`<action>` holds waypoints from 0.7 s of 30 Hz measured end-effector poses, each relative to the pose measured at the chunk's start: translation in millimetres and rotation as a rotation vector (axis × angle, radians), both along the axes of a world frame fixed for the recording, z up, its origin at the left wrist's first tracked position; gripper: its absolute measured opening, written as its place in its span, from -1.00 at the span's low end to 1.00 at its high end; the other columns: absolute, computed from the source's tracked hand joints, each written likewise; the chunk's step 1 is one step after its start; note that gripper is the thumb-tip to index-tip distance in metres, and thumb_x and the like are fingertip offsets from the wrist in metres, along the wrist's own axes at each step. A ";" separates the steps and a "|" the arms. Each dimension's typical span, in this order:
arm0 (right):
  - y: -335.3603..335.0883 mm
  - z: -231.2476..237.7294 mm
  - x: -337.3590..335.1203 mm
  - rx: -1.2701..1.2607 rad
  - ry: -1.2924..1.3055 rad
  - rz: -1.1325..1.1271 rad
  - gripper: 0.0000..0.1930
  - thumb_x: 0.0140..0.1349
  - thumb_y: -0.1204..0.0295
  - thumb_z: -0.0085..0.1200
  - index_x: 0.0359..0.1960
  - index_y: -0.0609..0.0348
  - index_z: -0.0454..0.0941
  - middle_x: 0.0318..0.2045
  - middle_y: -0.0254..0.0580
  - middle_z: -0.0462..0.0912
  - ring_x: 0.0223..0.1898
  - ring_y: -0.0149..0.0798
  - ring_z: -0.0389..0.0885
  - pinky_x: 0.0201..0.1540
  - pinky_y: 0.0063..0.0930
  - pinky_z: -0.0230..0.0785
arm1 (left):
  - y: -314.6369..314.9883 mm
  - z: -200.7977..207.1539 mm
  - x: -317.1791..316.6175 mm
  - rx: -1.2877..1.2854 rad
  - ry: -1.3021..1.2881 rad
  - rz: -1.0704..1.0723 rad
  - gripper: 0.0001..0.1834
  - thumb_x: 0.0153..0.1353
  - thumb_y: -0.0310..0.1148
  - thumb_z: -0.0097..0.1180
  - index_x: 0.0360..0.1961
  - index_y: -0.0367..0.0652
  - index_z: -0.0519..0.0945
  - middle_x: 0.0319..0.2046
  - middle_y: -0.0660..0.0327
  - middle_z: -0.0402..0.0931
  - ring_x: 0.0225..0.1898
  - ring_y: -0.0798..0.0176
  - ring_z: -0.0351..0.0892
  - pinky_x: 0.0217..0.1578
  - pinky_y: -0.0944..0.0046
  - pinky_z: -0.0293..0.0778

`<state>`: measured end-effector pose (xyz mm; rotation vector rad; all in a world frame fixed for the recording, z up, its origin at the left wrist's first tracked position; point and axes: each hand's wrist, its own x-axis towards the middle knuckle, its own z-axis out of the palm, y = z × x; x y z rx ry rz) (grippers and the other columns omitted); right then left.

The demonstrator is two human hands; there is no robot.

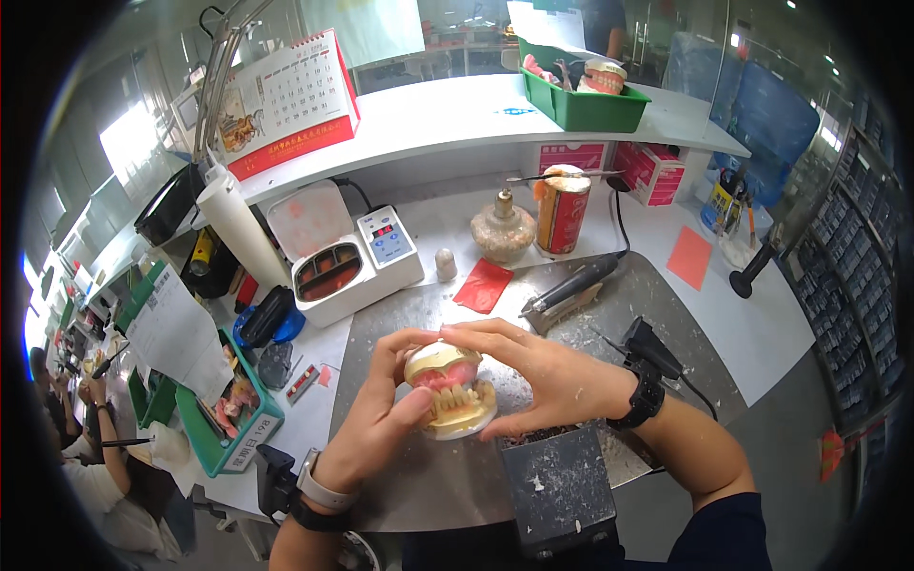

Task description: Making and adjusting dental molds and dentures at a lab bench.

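Gripped between left hand point(373, 404) and right hand point(543, 371), a cream plaster dental model with pink gums point(451, 392) (teeth showing) is held over a grey metal plate point(409, 495); beyond lies a flat red sheet point(484, 285), with a white plastic lidded box point(381, 291) farther left.

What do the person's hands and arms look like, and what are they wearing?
The left hand and right hand are both bare, with no gloves. The left wrist wears a pale grey strap, a black band and a boxy black gadget. The right wrist has a black strap and another black gadget. The right sleeve is dark and short.
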<state>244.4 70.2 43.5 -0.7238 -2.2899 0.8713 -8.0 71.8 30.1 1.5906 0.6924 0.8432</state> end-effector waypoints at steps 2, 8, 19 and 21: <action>-0.2 -0.4 0.2 0.005 0.006 -0.002 0.01 0.04 0.34 0.45 0.49 0.08 0.06 0.38 0.02 0.22 0.44 0.05 0.17 0.40 -0.13 0.18 | 2.6 0.5 4.5 0.006 0.059 0.008 -0.34 0.33 -0.08 0.01 0.33 -0.13 0.12 0.25 -0.02 0.26 0.30 0.11 0.33 0.29 0.11 0.27; -1.8 0.3 1.9 0.183 0.043 -0.062 -0.06 0.02 0.33 0.43 0.47 -0.01 0.18 0.26 0.01 0.33 0.19 0.06 0.47 0.19 -0.22 0.42 | 21.8 4.0 7.5 -0.041 0.089 -0.059 -0.40 0.41 0.01 -0.05 0.26 -0.19 0.19 0.14 0.01 0.38 0.23 0.16 0.39 0.26 0.18 0.28; -0.4 14.7 22.1 0.319 0.002 -0.299 -0.35 0.16 0.43 0.32 0.31 0.18 0.39 0.11 -0.02 0.50 0.14 -0.03 0.50 0.20 -0.22 0.37 | -31.0 0.3 31.3 -0.337 -0.506 0.504 -0.42 0.43 -0.10 0.07 0.30 -0.19 0.23 0.10 0.14 0.43 0.14 0.19 0.48 0.24 0.17 0.41; -10.1 12.6 17.2 0.209 0.007 -0.124 -0.34 0.16 0.42 0.33 0.32 0.19 0.38 0.13 -0.02 0.49 0.16 -0.02 0.48 0.23 -0.22 0.34 | -38.9 -11.7 19.9 -0.166 -0.192 0.363 -0.30 0.20 -0.35 0.35 0.29 -0.17 0.27 0.13 0.17 0.35 0.22 0.17 0.41 0.25 0.15 0.45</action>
